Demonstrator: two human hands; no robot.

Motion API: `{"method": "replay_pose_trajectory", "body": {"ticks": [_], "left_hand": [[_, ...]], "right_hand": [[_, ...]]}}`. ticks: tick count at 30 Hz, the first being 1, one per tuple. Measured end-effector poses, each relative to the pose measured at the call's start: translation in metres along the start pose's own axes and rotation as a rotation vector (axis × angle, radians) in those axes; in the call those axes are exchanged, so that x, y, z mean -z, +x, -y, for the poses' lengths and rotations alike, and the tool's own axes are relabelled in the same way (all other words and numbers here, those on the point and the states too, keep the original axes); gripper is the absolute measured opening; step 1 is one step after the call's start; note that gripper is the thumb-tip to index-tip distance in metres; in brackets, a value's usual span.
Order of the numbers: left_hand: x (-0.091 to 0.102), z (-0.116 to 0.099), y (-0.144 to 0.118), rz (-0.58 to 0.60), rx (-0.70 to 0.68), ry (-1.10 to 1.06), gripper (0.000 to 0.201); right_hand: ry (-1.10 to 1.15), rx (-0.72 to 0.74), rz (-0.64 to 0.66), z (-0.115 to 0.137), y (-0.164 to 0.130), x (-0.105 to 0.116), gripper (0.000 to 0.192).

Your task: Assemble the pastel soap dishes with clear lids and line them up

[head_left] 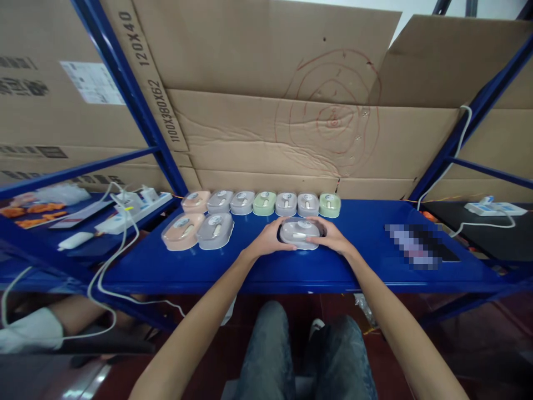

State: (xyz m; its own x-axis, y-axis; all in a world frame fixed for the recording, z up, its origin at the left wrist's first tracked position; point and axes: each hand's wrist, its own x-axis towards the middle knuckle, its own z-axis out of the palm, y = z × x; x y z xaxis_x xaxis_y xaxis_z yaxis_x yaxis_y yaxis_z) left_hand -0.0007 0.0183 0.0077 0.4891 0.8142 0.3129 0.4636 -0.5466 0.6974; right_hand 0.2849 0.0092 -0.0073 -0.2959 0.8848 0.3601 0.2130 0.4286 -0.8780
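Observation:
Both hands are closed around a grey oval plastic box (298, 226) with a clear lid, a round label and a pale strip on top. My left hand (272, 238) grips its left side, thumb along the front. From the right, my right hand (331, 234) holds it, with the thumb lying over the front of the lid. The box is at the blue shelf's middle; whether its base touches the shelf I cannot tell. Behind it runs a row of similar boxes, among them a green box (264, 204) and a pink box (196, 201).
A pink box (181, 232) and a grey box (215, 231) form a nearer row on the left. A blurred flat item (418, 245) lies on the blue shelf (258, 273) at right. Power strips (131, 214) and white cables lie beyond the left post. Cardboard (250, 133) walls the back.

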Motion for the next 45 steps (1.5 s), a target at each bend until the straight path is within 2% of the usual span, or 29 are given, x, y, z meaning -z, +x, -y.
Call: {"method": "replay_pose_trajectory", "body": {"ticks": [2, 5, 10, 14, 20, 26, 30, 34, 36, 39, 42, 45], "left_hand": [[0.000, 0.000, 0.000, -0.004, -0.001, 0.008, 0.112], [0.000, -0.001, 0.000, -0.003, 0.015, 0.037, 0.112], [0.002, -0.002, -0.001, 0.002, 0.032, 0.061, 0.100], [0.004, -0.003, -0.001, -0.005, 0.024, 0.061, 0.096], [0.006, -0.003, 0.001, 0.030, 0.003, 0.063, 0.094], [0.007, -0.007, -0.001, 0.043, 0.011, 0.066, 0.094], [0.007, -0.007, -0.001, 0.064, -0.005, 0.058, 0.095], [0.005, -0.005, 0.000, 0.064, -0.026, 0.046, 0.099], [0.004, -0.004, 0.000, 0.062, -0.037, 0.041, 0.098], [0.003, -0.002, -0.001, 0.062, -0.056, 0.039, 0.098], [0.003, -0.002, -0.002, 0.068, -0.055, 0.038, 0.100], [0.004, -0.005, -0.003, 0.082, -0.052, 0.050, 0.100]], "right_hand": [[0.024, -0.015, -0.051, -0.004, -0.004, 0.010, 0.075], [-0.003, -0.040, -0.138, -0.012, -0.017, 0.037, 0.076], [-0.183, -0.066, -0.246, -0.022, -0.040, 0.085, 0.077], [-0.388, -0.070, -0.267, -0.030, -0.045, 0.096, 0.073], [-0.650, -0.058, -0.231, -0.040, -0.042, 0.090, 0.076], [-0.780, -0.063, -0.219, -0.040, -0.040, 0.089, 0.072], [-0.822, -0.030, -0.262, -0.024, -0.045, 0.081, 0.072], [-0.711, 0.194, -0.286, 0.009, -0.046, 0.044, 0.063], [-0.585, 0.264, -0.152, 0.023, -0.042, 0.019, 0.067], [-0.480, 0.286, 0.012, 0.032, -0.031, -0.009, 0.085], [-0.431, 0.260, 0.118, 0.028, -0.021, -0.016, 0.078], [-0.401, 0.220, 0.147, 0.021, -0.017, -0.011, 0.064]]}}
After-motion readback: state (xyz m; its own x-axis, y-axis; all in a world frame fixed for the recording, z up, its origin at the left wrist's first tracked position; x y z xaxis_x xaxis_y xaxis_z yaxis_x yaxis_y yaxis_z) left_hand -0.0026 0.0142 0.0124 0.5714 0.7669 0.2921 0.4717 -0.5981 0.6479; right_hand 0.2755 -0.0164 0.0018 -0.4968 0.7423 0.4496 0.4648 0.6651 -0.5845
